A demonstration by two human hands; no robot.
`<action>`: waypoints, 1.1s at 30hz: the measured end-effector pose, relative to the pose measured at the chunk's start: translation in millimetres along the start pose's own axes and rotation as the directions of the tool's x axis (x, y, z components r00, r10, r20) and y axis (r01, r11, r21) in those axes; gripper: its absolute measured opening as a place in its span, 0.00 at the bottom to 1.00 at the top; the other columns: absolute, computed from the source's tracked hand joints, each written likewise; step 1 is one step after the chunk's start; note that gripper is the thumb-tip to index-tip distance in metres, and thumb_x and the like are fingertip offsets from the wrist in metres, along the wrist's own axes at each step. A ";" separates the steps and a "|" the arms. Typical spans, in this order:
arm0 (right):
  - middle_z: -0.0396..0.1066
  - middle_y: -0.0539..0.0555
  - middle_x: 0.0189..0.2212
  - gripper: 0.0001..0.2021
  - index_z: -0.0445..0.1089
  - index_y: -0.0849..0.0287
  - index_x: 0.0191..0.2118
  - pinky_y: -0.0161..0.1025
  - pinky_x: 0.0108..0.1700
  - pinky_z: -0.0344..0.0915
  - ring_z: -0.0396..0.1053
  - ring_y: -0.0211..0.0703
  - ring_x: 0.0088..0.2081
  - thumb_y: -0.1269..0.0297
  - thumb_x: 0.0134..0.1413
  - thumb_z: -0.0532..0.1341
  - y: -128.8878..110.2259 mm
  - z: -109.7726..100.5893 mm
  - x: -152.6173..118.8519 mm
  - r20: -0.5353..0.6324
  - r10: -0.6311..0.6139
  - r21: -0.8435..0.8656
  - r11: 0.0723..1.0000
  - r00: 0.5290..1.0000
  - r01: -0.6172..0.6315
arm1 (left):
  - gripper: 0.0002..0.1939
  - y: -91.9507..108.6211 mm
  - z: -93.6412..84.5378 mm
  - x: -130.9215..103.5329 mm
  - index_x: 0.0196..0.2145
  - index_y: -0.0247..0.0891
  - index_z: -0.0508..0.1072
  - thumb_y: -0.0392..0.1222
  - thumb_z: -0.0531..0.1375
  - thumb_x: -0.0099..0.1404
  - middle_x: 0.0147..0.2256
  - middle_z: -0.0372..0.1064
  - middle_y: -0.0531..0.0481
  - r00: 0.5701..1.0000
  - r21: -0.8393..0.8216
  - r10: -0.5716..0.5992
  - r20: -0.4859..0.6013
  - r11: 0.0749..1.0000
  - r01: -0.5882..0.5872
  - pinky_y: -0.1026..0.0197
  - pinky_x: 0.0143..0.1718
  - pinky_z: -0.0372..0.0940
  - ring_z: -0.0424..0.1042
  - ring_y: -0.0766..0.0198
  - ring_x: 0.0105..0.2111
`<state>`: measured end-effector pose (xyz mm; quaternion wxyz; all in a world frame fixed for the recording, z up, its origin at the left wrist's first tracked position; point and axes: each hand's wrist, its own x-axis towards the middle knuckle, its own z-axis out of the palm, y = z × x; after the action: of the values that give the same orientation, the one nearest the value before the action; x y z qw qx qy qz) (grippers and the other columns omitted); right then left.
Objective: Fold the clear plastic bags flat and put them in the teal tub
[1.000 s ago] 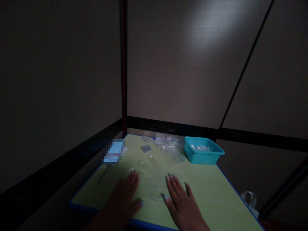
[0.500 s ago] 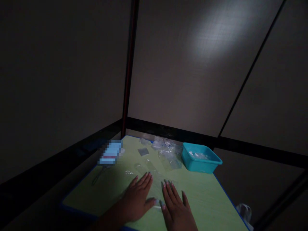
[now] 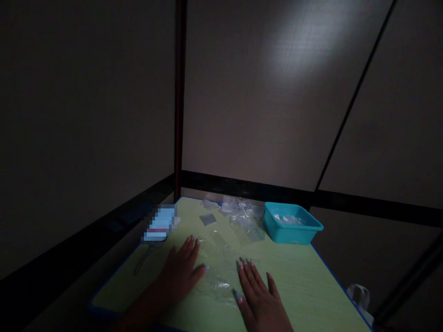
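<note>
A clear plastic bag lies spread on the light green table, shiny and creased in places. Flat against the bag's left side rests my left hand, fingers stretched out and thumb pointing inward. My right hand lies palm down at its right side, fingers extended and a little apart. Neither hand grasps anything. The bag's exact outline is hard to make out in the dim light.
Crumpled clear plastic bags lie at the back, beside a turquoise basin with clear plastic inside. A small grey square lies left of them. A blurred phone-like screen stands at the left edge. Walls enclose the table's far side.
My left hand has slid left across the plastic, away from my right hand, uncovering more of it. My right hand stays nearly in place. The view has shifted slightly.
</note>
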<state>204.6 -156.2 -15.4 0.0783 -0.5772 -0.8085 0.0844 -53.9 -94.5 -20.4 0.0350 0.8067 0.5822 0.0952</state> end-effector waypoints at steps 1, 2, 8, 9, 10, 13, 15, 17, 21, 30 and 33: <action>0.33 0.46 0.63 0.28 0.33 0.46 0.63 0.61 0.60 0.35 0.34 0.50 0.63 0.47 0.60 0.39 0.8 0.4 -0.4 -0.011 -0.003 0.019 1.000 1.000 0.003 | 0.34 3.0 -3.5 6.0 0.61 0.37 0.48 0.59 0.44 0.64 0.63 0.38 0.39 1.000 -0.009 0.015 -0.024 1.000 -0.015 0.38 0.56 0.42 0.38 0.50 0.62; 0.33 0.46 0.63 0.28 0.34 0.46 0.63 0.61 0.60 0.35 0.35 0.50 0.63 0.47 0.60 0.40 1.9 0.5 -0.5 -0.030 0.001 0.040 0.999 1.000 0.000 | 0.33 5.9 -8.0 13.5 0.61 0.38 0.51 0.59 0.45 0.64 0.62 0.41 0.39 0.997 -0.022 0.038 -0.059 0.999 -0.040 0.40 0.56 0.43 0.40 0.50 0.62; 0.45 0.54 0.62 0.27 0.49 0.50 0.62 0.61 0.59 0.36 0.43 0.53 0.62 0.51 0.57 0.49 13.8 -19.5 16.2 -0.245 0.170 0.125 0.982 0.955 -0.143 | 0.14 14.8 -27.5 79.4 0.42 0.38 0.70 0.47 0.54 0.62 0.44 0.68 0.45 0.968 -0.139 0.067 -0.240 0.985 -0.103 0.56 0.50 0.55 0.63 0.57 0.48; 0.51 0.56 0.61 0.26 0.53 0.51 0.60 0.57 0.59 0.40 0.47 0.53 0.61 0.53 0.56 0.51 16.9 -27.2 23.2 -0.281 0.164 0.129 0.983 0.945 -0.132 | 0.12 14.2 -25.5 89.7 0.39 0.37 0.70 0.45 0.55 0.62 0.42 0.68 0.46 0.969 -0.143 0.048 -0.243 0.986 -0.085 0.56 0.49 0.55 0.63 0.57 0.47; 0.57 0.58 0.57 0.23 0.58 0.54 0.57 0.52 0.58 0.46 0.52 0.51 0.58 0.55 0.56 0.52 20.2 -35.2 31.2 -0.312 0.150 0.140 0.984 0.938 -0.111 | 0.10 13.1 -22.0 98.7 0.38 0.37 0.71 0.44 0.56 0.61 0.41 0.69 0.46 0.969 -0.147 0.027 -0.245 0.987 -0.065 0.57 0.49 0.55 0.63 0.57 0.46; 0.71 0.60 0.41 0.14 0.69 0.61 0.42 0.37 0.42 0.59 0.67 0.45 0.42 0.61 0.55 0.53 29.0 -54.2 59.0 -0.259 0.133 0.202 0.976 0.957 -0.082 | 0.06 8.8 -7.1 116.4 0.34 0.38 0.70 0.41 0.59 0.58 0.39 0.68 0.47 0.968 -0.164 -0.030 -0.248 0.986 -0.012 0.58 0.47 0.55 0.63 0.58 0.44; 0.72 0.57 0.32 0.11 0.70 0.61 0.35 0.34 0.33 0.57 0.68 0.42 0.33 0.61 0.55 0.53 31.9 -57.3 76.6 -0.213 0.139 0.214 0.972 0.967 -0.093 | 0.05 6.6 2.1 121.1 0.34 0.39 0.70 0.40 0.60 0.57 0.39 0.67 0.48 0.966 -0.177 -0.051 -0.254 0.984 0.006 0.59 0.46 0.54 0.63 0.59 0.44; 0.72 0.54 0.29 0.10 0.69 0.60 0.33 0.32 0.29 0.54 0.67 0.38 0.29 0.62 0.54 0.54 31.4 -51.8 90.1 -0.204 0.124 0.225 0.971 0.971 -0.077 | 0.06 5.9 8.6 122.1 0.33 0.40 0.69 0.39 0.61 0.56 0.39 0.67 0.49 0.963 -0.189 -0.054 -0.264 0.982 0.003 0.59 0.45 0.54 0.62 0.59 0.44; 0.71 0.51 0.25 0.09 0.68 0.59 0.28 0.31 0.26 0.48 0.64 0.36 0.26 0.61 0.53 0.55 25.2 -31.3 100.4 -0.238 0.063 0.187 0.982 0.969 -0.018 | 0.06 7.7 13.6 120.9 0.30 0.42 0.68 0.36 0.61 0.53 0.36 0.66 0.52 0.963 -0.219 -0.023 -0.267 0.975 -0.037 0.60 0.42 0.54 0.61 0.58 0.43; 0.71 0.50 0.25 0.12 0.67 0.58 0.29 0.31 0.26 0.48 0.63 0.35 0.25 0.60 0.57 0.50 22.0 -29.0 87.7 -0.247 -0.021 0.184 0.981 0.969 0.069 | 0.03 2.6 4.2 125.8 0.26 0.39 0.65 0.38 0.54 0.56 0.30 0.66 0.51 0.981 -0.546 0.045 -0.189 0.825 -0.143 0.60 0.40 0.57 0.65 0.59 0.37; 0.71 0.51 0.26 0.13 0.67 0.58 0.30 0.31 0.27 0.49 0.65 0.35 0.26 0.60 0.57 0.49 20.8 -30.6 85.7 -0.242 -0.046 0.205 0.974 0.969 0.098 | 0.07 -1.9 0.3 126.0 0.25 0.39 0.63 0.44 0.53 0.56 0.24 0.66 0.53 0.989 -0.686 0.104 -0.102 0.713 -0.146 0.62 0.31 0.59 0.67 0.62 0.29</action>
<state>203.0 -67.0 12.2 0.2387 -0.5413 -0.8001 0.0993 -17.3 25.3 -6.8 0.3103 0.7699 0.4497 0.3297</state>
